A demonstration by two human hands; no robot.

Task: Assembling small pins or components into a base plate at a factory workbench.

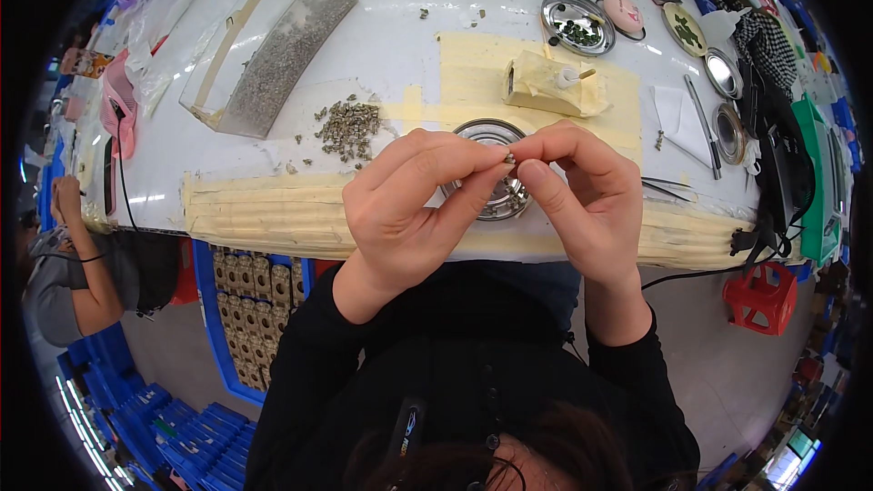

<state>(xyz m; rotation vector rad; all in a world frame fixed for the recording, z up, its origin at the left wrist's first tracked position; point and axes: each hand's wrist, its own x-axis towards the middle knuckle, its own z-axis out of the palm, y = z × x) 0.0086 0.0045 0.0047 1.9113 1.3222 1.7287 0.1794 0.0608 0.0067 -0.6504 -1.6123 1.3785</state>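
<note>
Between thumb and forefinger, my left hand [409, 195] pinches a small metal part [509, 159], its exact kind too small to make out. The fingertips of my right hand [587, 195] close on the same part from the other side. Both hands are raised over a round steel dish [491, 130], which they partly hide; a few small metal pieces show inside it. Left of my left hand lies a loose pile of small metal parts [349, 130] on the white table.
A long clear bin [296, 55] of small parts stands at the far left. Beyond my hands sits a tape-covered block [546, 84]. A steel plate [578, 23] holds dark green pieces. Tweezers [702, 123] lie at right. Below the table are a blue tray [211, 309] and red stool [762, 298].
</note>
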